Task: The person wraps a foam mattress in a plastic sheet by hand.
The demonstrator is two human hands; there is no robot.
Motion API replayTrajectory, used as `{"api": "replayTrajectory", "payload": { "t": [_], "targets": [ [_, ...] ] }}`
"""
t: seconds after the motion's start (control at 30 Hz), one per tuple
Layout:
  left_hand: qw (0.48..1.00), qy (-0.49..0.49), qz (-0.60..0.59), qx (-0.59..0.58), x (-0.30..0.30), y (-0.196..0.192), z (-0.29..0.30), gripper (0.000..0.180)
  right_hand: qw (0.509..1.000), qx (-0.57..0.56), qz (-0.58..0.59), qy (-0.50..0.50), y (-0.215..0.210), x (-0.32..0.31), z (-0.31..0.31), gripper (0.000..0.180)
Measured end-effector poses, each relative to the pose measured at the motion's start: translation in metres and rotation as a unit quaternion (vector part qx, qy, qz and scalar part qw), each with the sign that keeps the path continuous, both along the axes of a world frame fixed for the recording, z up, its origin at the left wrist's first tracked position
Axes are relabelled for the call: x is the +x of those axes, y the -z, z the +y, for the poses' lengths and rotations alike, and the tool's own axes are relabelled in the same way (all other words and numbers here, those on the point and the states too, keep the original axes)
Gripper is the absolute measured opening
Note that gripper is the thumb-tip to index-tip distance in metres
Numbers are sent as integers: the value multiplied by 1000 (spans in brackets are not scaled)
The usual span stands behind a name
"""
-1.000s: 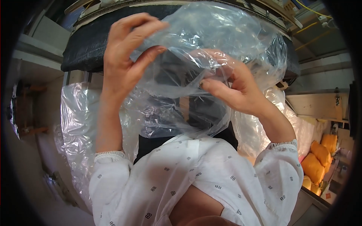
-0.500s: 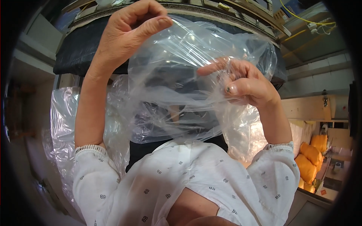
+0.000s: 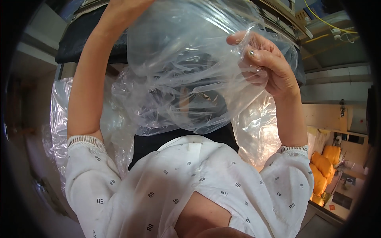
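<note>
- Clear plastic bag [image 3: 190, 79] held up, upper centre of frame, billowed and crumpled.
- Right hand [image 3: 270, 67], upper right: fingers pinched on the bag's edge.
- Left hand runs off the top edge; its grip cannot be told.
- Bag looks only partly opened; mouth not yet spread.
- More clear plastic [image 3: 258, 135] lies behind, mid-frame.

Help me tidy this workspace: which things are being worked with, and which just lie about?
In use:
clear plastic bag
right hand pinching its edge
left hand at the top rim, only its forearm showing

Lying about:
more clear plastic behind
orange bundles
</note>
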State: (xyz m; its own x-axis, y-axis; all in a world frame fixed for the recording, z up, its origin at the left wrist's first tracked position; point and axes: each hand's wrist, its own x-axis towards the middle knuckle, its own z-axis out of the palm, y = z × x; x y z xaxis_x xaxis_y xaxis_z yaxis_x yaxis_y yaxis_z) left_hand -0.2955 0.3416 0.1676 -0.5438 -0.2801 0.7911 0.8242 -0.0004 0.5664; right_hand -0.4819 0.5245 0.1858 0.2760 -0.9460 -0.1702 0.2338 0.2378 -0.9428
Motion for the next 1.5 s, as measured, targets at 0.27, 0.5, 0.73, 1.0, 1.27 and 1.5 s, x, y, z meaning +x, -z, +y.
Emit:
{"api": "replayTrajectory", "payload": {
  "t": [0.27, 0.5, 0.73, 1.0, 1.27, 1.5],
  "targets": [
    [878, -344, -256, -213, 4, -47, -2, 24, 991, -103, 59, 57, 15, -10, 5, 25],
    [794, -454, -243, -322, 20, -33, 6, 17, 965, -201, 152, 67, 11, -4, 10, 21],
    [690, -518, -132, -488, -11, -64, 84, 15, 963, -211, 150, 76, 7, 8, 13, 25],
    [733, -491, -232, -411, -3, -37, 96, 17, 957, -240, 140, 81, 18, 15, 17, 28],
    [747, -516, -206, -365, -3, -16, 104, 19, 902, -318, 277, 93, 26, 17, 18, 30],
    [736, -532, -193, -372, 17, -24, 107, 15, 746, -443, 452, 207, 8, -7, 23, 29]
  ]
}}
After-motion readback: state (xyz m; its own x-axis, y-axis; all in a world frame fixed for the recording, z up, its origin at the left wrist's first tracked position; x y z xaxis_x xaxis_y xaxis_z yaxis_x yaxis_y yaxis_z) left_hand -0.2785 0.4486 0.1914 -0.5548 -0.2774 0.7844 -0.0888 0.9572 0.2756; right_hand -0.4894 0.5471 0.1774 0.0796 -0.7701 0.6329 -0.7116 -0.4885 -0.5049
